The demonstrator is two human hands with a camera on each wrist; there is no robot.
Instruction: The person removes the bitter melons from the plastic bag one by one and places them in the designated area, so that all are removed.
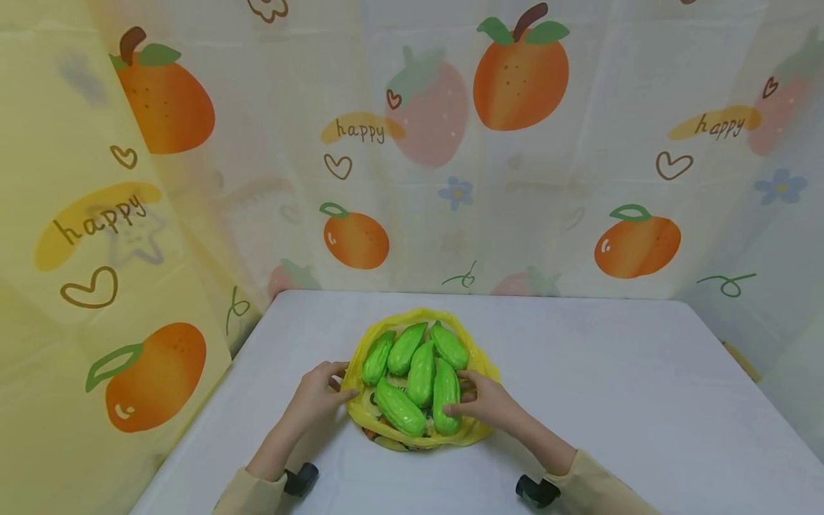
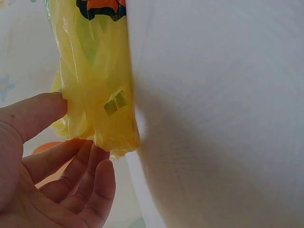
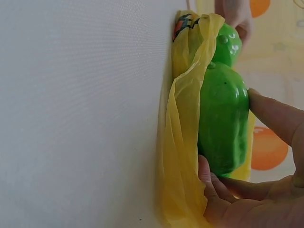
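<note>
A yellow plastic bag (image 1: pixel 483 363) lies on the table with its mouth spread wide and its rim rolled down. Several glossy green gourds (image 1: pixel 421 373) are inside it, side by side. My left hand (image 1: pixel 317 395) is at the bag's left rim; in the left wrist view its thumb (image 2: pixel 40 111) and fingertips pinch the crinkled yellow plastic (image 2: pixel 90 118). On the right side, my right hand (image 1: pixel 486 402) grips the rightmost gourd (image 1: pixel 445 400). The right wrist view has the thumb on that gourd's (image 3: pixel 223 114) upper side and the fingers around its end, just inside the rim.
A white-covered table (image 1: pixel 611 386) lies under the bag. Behind it hangs a fruit-printed curtain (image 1: pixel 502 179), which also runs along the left side. Black wrist straps show at both sleeves (image 1: pixel 254 490).
</note>
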